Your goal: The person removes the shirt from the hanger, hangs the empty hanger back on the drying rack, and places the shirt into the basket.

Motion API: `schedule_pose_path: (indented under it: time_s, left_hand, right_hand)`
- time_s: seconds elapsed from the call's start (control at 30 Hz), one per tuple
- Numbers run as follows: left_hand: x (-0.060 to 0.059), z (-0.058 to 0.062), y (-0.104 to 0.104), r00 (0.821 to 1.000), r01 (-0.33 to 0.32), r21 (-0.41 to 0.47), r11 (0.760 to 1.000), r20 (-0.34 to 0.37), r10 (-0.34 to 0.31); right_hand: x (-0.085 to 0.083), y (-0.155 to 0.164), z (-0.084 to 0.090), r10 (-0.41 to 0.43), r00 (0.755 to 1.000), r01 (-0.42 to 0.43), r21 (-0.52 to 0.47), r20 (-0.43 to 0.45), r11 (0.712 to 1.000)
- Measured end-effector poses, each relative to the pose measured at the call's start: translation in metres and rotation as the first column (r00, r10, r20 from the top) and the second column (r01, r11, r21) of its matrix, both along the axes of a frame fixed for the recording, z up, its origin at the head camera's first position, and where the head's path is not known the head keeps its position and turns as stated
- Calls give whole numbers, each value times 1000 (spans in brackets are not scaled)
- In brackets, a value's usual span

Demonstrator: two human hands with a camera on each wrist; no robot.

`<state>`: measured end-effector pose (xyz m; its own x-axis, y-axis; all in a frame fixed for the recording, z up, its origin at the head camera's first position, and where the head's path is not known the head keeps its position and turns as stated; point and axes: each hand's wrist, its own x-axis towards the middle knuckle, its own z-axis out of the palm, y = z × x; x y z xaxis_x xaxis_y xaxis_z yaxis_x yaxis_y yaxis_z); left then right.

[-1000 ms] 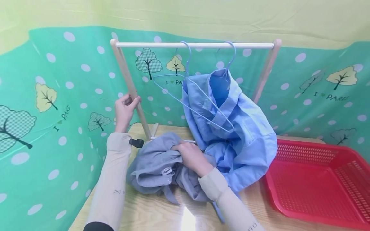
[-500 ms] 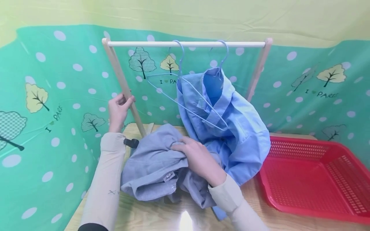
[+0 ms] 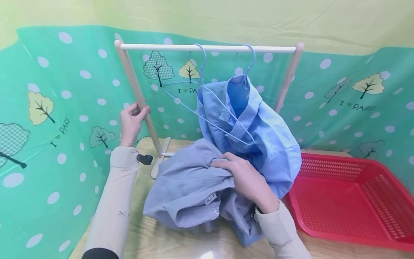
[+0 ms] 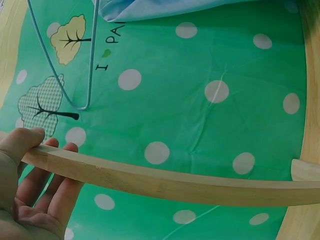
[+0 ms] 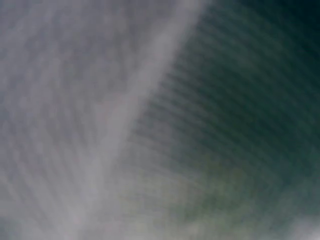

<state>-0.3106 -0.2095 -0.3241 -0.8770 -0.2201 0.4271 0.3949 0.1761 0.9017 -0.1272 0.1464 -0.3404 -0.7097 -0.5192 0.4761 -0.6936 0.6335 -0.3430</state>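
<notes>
Evidently pinching the rack (image 3: 130,73) with the left hand (image 3: 130,120), thumb on one side, fingers on the other, presumably to steady it. Next along, gripping the grey garment (image 3: 187,183) in front of the rack with the right hand (image 3: 247,176), fingers clamped on bunched folds, tips partly hidden. Seemingly at the stage of sorting out the garment, not yet fitting it to the bare hanger (image 3: 201,77). Probably calls for spreading the edge with the label (image 3: 211,198). Farther right, best not to disturb the blue shirt (image 3: 268,133) or basket (image 3: 336,201).
</notes>
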Motion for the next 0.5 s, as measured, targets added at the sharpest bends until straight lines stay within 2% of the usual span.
schedule_pose_path:
  time_s: [0.17,0.5]
  left_hand:
    - [-8,-5,-5,1000,-10,-13,1000,-16,10]
    - [-11,-7,-8,1000,-10,-27,1000,-7,10]
  right_hand:
    - [-1,14,-2,5,1000,-5,-17,6,1000]
    - [9,36,4,-33,999,32,-16,-18,999]
